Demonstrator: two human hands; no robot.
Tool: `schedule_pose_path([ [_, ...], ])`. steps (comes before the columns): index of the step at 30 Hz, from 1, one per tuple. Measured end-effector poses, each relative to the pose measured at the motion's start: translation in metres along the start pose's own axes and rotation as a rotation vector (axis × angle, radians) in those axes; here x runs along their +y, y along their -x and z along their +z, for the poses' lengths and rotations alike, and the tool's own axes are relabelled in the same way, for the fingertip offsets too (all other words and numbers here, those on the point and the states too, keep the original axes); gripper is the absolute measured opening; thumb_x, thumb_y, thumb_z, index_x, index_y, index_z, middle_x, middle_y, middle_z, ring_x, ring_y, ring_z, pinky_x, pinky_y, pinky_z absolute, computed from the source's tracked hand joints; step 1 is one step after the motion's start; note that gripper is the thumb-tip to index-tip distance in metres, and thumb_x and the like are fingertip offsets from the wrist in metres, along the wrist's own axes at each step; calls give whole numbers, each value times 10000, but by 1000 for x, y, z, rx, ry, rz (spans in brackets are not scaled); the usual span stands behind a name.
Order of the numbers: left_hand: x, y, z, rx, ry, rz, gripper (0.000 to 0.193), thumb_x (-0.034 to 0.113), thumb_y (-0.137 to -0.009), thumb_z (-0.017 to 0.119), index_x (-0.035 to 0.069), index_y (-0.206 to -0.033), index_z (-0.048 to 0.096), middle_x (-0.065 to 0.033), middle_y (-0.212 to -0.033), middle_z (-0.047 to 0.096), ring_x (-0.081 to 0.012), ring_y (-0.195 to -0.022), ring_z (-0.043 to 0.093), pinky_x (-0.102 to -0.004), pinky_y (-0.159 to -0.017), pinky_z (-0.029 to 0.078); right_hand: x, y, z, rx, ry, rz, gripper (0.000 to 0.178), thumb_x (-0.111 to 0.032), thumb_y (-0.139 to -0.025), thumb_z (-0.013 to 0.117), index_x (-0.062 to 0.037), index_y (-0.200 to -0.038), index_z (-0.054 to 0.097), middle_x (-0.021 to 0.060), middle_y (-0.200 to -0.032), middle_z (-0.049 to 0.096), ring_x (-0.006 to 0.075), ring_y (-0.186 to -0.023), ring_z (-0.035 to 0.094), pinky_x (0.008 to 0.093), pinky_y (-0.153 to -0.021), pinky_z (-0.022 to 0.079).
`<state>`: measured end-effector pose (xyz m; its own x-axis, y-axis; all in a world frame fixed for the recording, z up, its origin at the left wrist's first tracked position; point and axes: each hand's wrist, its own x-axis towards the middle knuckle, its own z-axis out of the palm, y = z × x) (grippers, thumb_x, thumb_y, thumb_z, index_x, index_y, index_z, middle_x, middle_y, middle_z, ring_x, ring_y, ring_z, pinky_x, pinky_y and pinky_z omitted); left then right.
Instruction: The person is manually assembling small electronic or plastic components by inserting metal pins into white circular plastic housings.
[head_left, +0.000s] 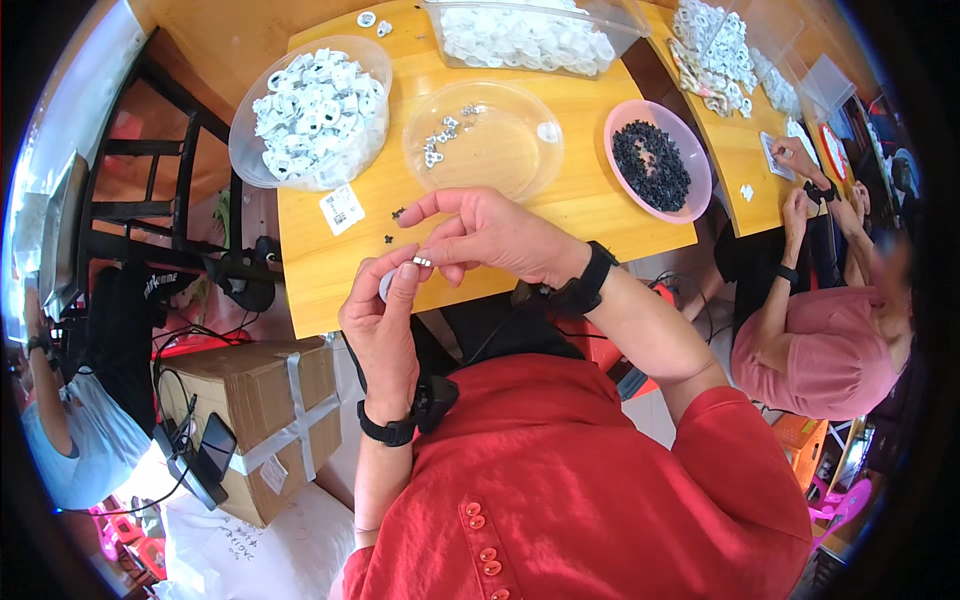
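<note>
My left hand (pixel 382 318) is closed around a small white round plastic part (pixel 387 286), mostly hidden by the thumb and fingers. Right above it, my right hand (pixel 490 236) meets the left fingertips, its thumb and fingers pinching at a small silvery metal piece (pixel 423 262). Both hands are over the near edge of the yellow table (pixel 590 205). Just beyond them, a shallow clear round tray (pixel 548 175) holds several silvery metal pieces (pixel 434 150). A few tiny black pieces (pixel 389 239) lie on the wood by my left fingertips.
A clear bowl (pixel 240 150) heaped with white plastic parts stands at the left, beside a white label (pixel 342 208). Black parts fill a pink bowl (pixel 700 190) at the right. Behind is a clear bin (pixel 625 25) of white parts. Another person (pixel 825 350) works at the right.
</note>
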<state>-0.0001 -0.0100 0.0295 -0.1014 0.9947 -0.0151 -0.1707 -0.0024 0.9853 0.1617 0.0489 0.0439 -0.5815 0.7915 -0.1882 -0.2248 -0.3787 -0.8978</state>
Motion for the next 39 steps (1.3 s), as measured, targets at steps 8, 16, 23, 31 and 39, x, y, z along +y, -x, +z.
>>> schedule_pose_path([
  [8, -9, -2, 7, 86, 93, -114, 127, 169, -939, 559, 55, -949, 616, 40, -735, 553, -14, -612, 411, -166, -538, 297, 22, -1, 9, 230, 147, -172, 123, -83, -871, 630, 4, -955, 616, 32, -783, 647, 56, -634, 576, 190, -546, 453],
  [16, -11, -13, 30, 105, 294, -382, 111, 152, -932, 559, 48, -938, 600, 44, -683, 507, -38, -565, 395, -182, -515, 310, 26, 12, -9, 433, 797, -659, 100, -17, -792, 616, -4, -891, 622, 73, -781, 613, 182, -677, 613, 278, -547, 458],
  [23, -11, -25, 52, 32, 341, -475, 120, 164, -945, 535, 57, -944, 588, 36, -681, 497, -42, -584, 399, -189, -535, 318, 17, 22, -27, 451, 1095, -699, 176, -6, -783, 587, -51, -952, 572, 94, -828, 567, 279, -728, 585, 339, -610, 470],
  [31, -6, -44, 56, -175, 474, -606, 107, 139, -933, 538, 67, -1010, 558, 25, -691, 501, -56, -587, 402, -191, -558, 331, 12, 24, -44, 351, 167, -298, 68, -81, -925, 528, -32, -961, 560, 21, -840, 573, 81, -708, 526, 248, -611, 436],
  [39, -11, -42, 34, -255, 452, -570, 88, 103, -913, 562, 72, -996, 559, 24, -707, 513, -52, -599, 420, -187, -547, 334, 14, 26, -27, 332, -6, -265, 95, -86, -918, 563, -13, -975, 581, -21, -841, 582, 23, -718, 513, 205, -622, 429],
])
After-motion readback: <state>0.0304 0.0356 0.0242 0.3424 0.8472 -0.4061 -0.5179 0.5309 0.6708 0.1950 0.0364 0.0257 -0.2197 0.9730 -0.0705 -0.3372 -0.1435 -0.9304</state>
